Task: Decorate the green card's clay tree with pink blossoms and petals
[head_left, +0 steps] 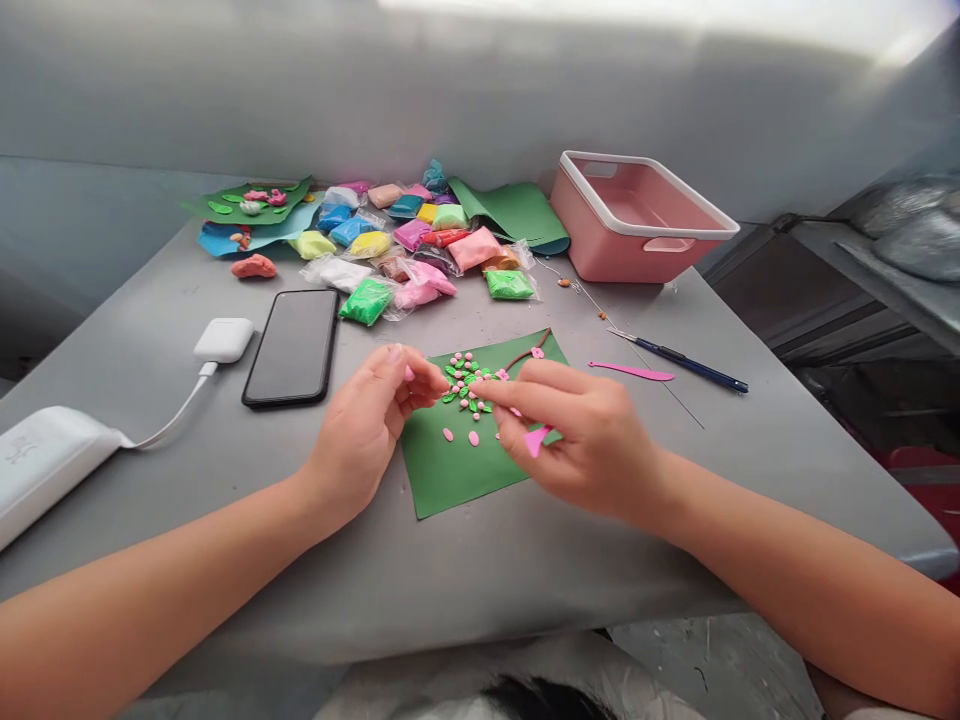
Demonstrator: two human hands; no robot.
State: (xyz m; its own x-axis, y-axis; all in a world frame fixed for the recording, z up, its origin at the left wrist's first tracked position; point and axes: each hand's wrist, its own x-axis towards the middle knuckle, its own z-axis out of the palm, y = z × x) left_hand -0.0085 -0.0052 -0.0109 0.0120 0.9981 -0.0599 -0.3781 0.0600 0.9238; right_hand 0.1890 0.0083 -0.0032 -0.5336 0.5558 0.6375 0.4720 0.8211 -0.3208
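Note:
A sheet of green paper lies on the table, bearing a clay picture: small pink balls and green leaves in a cluster, and a brown clay stem with pink flowers running to the upper right corner. Two flat pink clay ovals lie below the cluster. My left hand is at the sheet's left edge, fingers curled, with a bit of pink clay showing between them. In my right hand a pink plastic modelling tool is gripped, while the index fingertip reaches the cluster's right side.
Behind are several bags of coloured clay and a pink basket. A phone, a white earbud case and a power bank lie left. Right are a pink clay knife and dark blue tweezers.

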